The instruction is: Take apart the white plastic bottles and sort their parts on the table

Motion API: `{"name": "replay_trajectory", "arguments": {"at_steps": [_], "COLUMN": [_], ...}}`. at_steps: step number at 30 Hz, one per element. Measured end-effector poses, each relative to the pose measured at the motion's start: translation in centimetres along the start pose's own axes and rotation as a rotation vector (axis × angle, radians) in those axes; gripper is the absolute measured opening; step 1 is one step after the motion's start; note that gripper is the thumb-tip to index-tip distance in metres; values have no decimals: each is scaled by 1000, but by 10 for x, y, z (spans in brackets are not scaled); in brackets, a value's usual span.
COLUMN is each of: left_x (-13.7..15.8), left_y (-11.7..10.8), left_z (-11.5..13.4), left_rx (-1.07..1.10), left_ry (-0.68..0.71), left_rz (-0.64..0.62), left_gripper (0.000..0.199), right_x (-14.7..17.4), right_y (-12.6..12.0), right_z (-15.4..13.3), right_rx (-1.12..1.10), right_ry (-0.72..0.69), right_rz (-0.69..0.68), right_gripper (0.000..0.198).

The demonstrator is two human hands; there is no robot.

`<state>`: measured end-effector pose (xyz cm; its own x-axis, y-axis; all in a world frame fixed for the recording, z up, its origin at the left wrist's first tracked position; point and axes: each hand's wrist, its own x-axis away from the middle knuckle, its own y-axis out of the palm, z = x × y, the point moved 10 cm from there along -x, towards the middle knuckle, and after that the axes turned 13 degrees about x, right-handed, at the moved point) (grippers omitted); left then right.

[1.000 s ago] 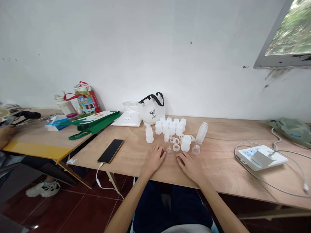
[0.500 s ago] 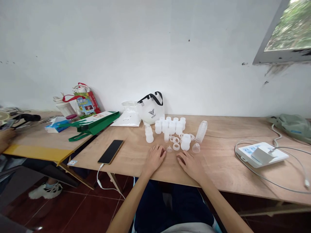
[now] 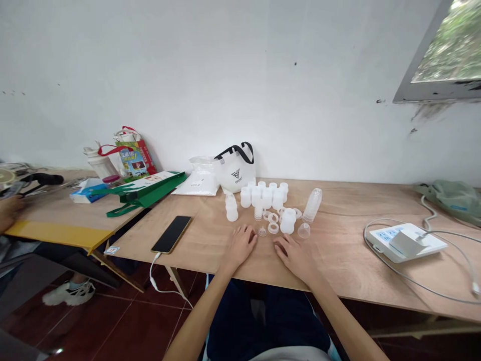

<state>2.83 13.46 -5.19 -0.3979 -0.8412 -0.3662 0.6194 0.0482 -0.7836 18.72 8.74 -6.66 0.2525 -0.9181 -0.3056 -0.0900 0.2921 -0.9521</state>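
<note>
My left hand (image 3: 241, 246) rests palm down on the wooden table, its fingers slightly curled and holding nothing. To its right lies my right hand (image 3: 295, 256), also palm down and empty. Just beyond the fingers are baby-bottle parts: a clear teat (image 3: 262, 231), a ring (image 3: 273, 228), a clear domed cap (image 3: 304, 230) and a frosted white bottle (image 3: 287, 220). Another white bottle-like piece (image 3: 231, 207) stands beyond my left hand. Several frosted white bottles (image 3: 267, 198) are grouped farther back. A tall stack of clear covers (image 3: 312, 205) leans at the right.
Behind the bottles stand a white tote bag (image 3: 236, 173) and a white plastic packet (image 3: 198, 183). A phone (image 3: 172, 234) on a cable lies left; a green bag (image 3: 141, 195) bridges to the neighbouring table. A power strip (image 3: 408, 242) with cables sits right. Another person's hand (image 3: 9, 206) shows far left.
</note>
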Motion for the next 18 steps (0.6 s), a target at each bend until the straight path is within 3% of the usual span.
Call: {"name": "replay_trajectory", "arguments": {"at_steps": [14,18], "left_x": [0,0], "left_y": [0,-2], "left_z": [-1,1], "left_rx": [11,107], "left_ry": [0,-19], "left_rz": [-2,1], "left_gripper": [15,12], "right_x": [1,1], "right_y": [-14,-15], "right_z": [-7,-7], "right_rx": [-71,-61], "right_ry": [-22,-24], "right_rz": [63,70], "right_gripper": [27,29]}}
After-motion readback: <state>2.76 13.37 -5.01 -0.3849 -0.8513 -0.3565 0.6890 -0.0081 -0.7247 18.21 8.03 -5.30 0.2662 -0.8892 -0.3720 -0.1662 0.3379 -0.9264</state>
